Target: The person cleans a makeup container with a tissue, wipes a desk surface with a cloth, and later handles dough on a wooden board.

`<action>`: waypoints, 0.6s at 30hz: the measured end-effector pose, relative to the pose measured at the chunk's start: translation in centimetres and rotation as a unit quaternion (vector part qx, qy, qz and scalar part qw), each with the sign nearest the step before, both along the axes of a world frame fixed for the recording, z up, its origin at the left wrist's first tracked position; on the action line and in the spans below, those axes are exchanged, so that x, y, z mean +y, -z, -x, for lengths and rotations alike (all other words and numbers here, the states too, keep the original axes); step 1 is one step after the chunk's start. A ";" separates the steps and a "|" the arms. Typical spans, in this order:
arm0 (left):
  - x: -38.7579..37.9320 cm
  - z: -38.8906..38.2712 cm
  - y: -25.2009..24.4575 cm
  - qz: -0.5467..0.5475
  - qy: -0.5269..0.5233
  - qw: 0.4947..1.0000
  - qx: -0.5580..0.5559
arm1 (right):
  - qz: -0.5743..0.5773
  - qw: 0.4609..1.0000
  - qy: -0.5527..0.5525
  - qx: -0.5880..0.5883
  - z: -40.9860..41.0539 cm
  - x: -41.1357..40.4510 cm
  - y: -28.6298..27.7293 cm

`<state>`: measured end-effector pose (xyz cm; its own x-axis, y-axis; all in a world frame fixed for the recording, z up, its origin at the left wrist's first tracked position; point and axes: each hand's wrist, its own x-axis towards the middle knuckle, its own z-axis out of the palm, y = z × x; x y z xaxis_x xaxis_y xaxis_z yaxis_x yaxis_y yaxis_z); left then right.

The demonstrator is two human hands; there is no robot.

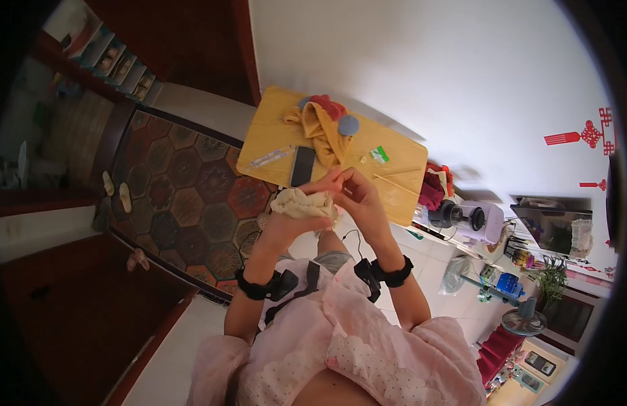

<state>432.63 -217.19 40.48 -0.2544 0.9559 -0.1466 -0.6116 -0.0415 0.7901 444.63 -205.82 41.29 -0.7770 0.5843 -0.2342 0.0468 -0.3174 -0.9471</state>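
Note:
My left hand (287, 231) is wrapped around a bunched cream-coloured soft bundle (302, 203), seemingly cloth or knitting. Its fingertips reach up past the bundle, towards the table's near edge. Close beside them is my right hand (361, 195), thumb and fingers drawn together near the left fingertips. Anything thin between those fingers is too small to make out. Just beyond the hands, a dark-screened phone (303, 166) lies on the wooden table (384, 132). An orange-yellow fabric piece (318, 127) with red and blue parts lies behind it.
On the table are slim white-and-blue sticks (271, 156), a green packet (379, 154), a small pale block (363, 159) and thin wooden sticks (397, 184). A blender-like appliance (463, 218) stands to the right. Patterned hexagonal tiles (184, 165) cover the floor at left.

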 end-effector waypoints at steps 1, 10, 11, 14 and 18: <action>-1.1 0.7 0.7 0.001 -0.001 1.000 -0.003 | 0.009 1.000 0.013 -0.001 0.8 -1.0 1.4; -6.6 8.1 7.8 0.044 -0.231 0.957 -0.170 | 0.026 0.972 -0.097 -0.212 3.2 -0.8 19.9; -7.0 8.9 8.6 0.051 -0.235 0.955 -0.171 | 0.059 0.969 -0.058 -0.231 3.6 -0.5 22.4; -7.1 10.8 11.1 0.089 -0.282 0.931 -0.214 | 0.027 0.947 0.004 -0.321 4.9 0.3 30.5; -6.5 13.4 12.4 0.178 -0.308 0.905 -0.234 | -0.080 0.852 0.052 -0.514 8.4 -0.9 37.5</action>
